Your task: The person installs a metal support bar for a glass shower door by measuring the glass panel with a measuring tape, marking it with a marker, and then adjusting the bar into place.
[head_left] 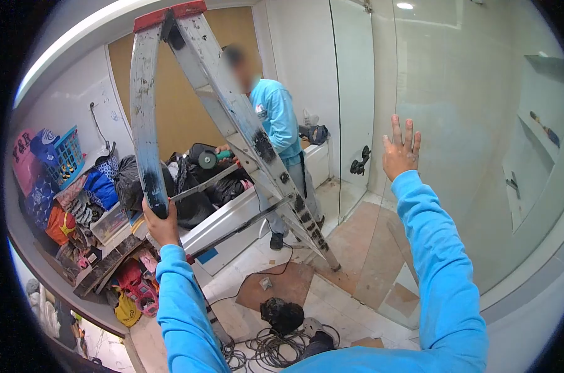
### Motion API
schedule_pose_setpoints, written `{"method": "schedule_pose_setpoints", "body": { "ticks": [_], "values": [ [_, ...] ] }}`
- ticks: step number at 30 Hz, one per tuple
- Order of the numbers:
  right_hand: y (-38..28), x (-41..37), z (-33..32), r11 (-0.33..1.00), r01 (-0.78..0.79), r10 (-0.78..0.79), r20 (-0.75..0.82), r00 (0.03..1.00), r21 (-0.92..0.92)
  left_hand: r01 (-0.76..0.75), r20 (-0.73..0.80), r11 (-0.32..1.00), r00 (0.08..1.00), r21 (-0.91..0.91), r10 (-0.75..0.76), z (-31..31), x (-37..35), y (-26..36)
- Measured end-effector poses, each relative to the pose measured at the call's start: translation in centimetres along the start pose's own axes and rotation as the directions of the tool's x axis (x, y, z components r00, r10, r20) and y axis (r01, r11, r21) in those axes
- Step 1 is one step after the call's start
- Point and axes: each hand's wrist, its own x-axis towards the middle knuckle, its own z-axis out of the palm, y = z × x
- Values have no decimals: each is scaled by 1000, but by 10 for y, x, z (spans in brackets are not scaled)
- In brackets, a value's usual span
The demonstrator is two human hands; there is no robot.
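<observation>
An aluminium stepladder (148, 99), smeared with black and blue marks and topped with a red cap, stands spread in front of me. My left hand (162, 224) is wrapped round its nearer leg, low on the blackened part. Raised at the right, my right hand (400, 150) has its fingers stretched and spread, and it overlaps the clear glass panel (462, 205). Beyond the ladder, a co-worker in a blue top (280, 121) has a hand on a green angle grinder (209, 159) with a round disc.
Black bags (191, 208) fill the white bathtub (232, 214). Clothes and a blue basket (69, 156) are piled at the left. Coiled cable (269, 348), a black bag (282, 315) and brown sheets (275, 286) lie on the floor. A dark handle (360, 160) sits on the glass door.
</observation>
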Motion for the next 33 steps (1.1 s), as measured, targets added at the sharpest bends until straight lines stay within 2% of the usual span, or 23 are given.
{"method": "schedule_pose_setpoints", "body": {
  "ticks": [12,14,15,17,19,20,21,22,23,24,25,26,27,28,29,31,32,33],
  "values": [
    [-6,-15,-14,999,7,-6,-29,1000,49,13,15,1000,1000,13,-13,-1,1,4],
    [-9,-26,-10,990,34,-19,-108,994,137,1,6,1000,1000,16,-1,-2,1,3],
    [-12,-37,-9,990,33,-18,-109,994,138,-5,-1,1000,1000,17,5,-2,1,3],
    [-19,-73,-7,955,46,-23,-82,996,293,-10,-5,1000,1000,14,10,-1,0,3],
    [-27,-135,19,842,-43,-6,89,996,537,-19,-11,1000,1000,21,19,-1,0,3],
    [-31,-176,28,788,-176,1,284,959,590,-12,-15,1000,1000,21,13,-1,-1,5],
    [-28,-235,68,746,-232,-30,381,924,624,3,-14,1000,1000,15,-3,-1,0,7],
    [-28,-304,108,775,-340,-3,540,842,534,18,-13,1000,1000,11,-18,-2,-1,8],
    [-23,-352,126,823,-442,-86,847,524,357,22,-19,1000,1000,17,-22,-2,-2,8],
    [-11,-398,109,700,-595,-180,904,387,394,8,-22,999,1000,31,-7,-2,-2,7],
    [0,-470,143,819,-496,-221,956,191,289,-8,-26,999,1000,44,9,-1,0,6],
    [12,-501,111,793,-532,-223,954,201,298,-8,-34,999,999,48,9,-1,2,5],
    [29,-560,120,808,-550,-149,976,157,211,-14,-39,999,999,37,15,-1,2,5],
    [38,-590,96,732,-675,8,989,147,94,-19,-39,999,999,26,20,0,-1,6],
    [47,-611,73,669,-734,203,978,36,-112,-15,-38,999,999,28,16,1,-2,6],
    [65,-659,50,526,-758,431,889,-152,-385,20,-49,998,999,66,-17,4,-2,3],
    [92,-704,98,525,-755,433,887,-159,-392,20,-41,998,999,66,-18,4,-3,3],
    [71,-721,70,817,-379,320,888,-330,-435,32,-36,997,999,64,-30,3,-3,3]
  ]
}}
